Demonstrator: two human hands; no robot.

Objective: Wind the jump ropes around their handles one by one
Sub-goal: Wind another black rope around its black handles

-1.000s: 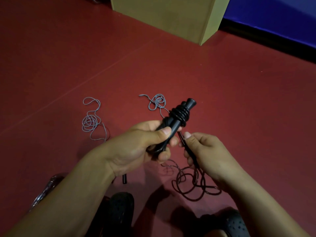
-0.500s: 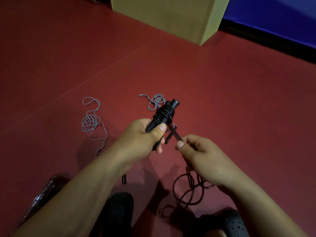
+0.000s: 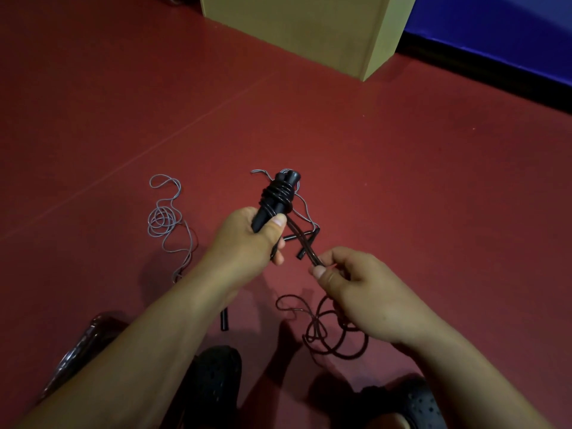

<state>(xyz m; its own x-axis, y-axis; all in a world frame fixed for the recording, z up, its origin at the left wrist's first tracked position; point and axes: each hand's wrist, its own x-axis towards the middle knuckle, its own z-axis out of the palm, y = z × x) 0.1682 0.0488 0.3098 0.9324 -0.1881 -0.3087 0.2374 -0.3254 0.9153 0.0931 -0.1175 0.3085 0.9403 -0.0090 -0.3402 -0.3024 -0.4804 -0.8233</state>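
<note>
Far left, low in view: a dark glossy object [image 3: 80, 345] on the red floor [image 3: 402, 187], partly hidden by the left forearm, too dim to name. Right of it, farther off: a grey jump rope [image 3: 164, 218] lying loose in coils and a trailing tail. Near the left forearm: a short black handle piece [image 3: 224, 319] flat on the floor. At the near edge: two black perforated shoes [image 3: 213, 385].

Centre: left hand [image 3: 247, 239] wrapped round the lower part of the black handles [image 3: 275, 199], thumb pressed on the front, handles tilted up and away. Several turns of dark rope [image 3: 278, 191] wound tight just below the flared top. From the coils, the black jump rope [image 3: 301, 243] stretched taut down and rightward. Behind it on the floor: another grey cord [image 3: 305, 209] and two thin black handles [image 3: 305, 239] crossing.

Right of centre: right hand [image 3: 362, 292] pinching the taut rope between thumb and forefinger, other fingers curled. Below this hand: the slack rope in loose loops [image 3: 328, 332] on the floor.

Far side, centre to right: a tan box [image 3: 309, 29]; beyond it, far right, a blue mat [image 3: 495, 32].
</note>
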